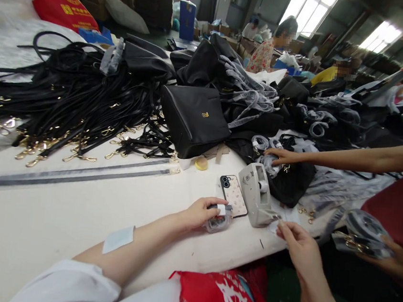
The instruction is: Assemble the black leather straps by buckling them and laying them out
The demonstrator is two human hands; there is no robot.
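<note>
My left hand (206,213) rests on the white table, its fingers closed around a plastic-wrapped coiled strap (218,226) with a white patch on top. At the front end of a grey tape dispenser (253,195), my right hand (297,245) pinches a piece of clear tape (273,227) between thumb and fingers. Between the strap and the dispenser lies a phone (235,196) in a patterned case, camera side up.
Behind stands a black handbag (197,119) amid piled bags. Black straps with gold clasps (81,95) heap at left; two wrapped straps (76,176) lie flat. A co-worker in red (398,196) at right touches coiled straps and holds another bundle. A yellow roll (201,163) sits mid-table.
</note>
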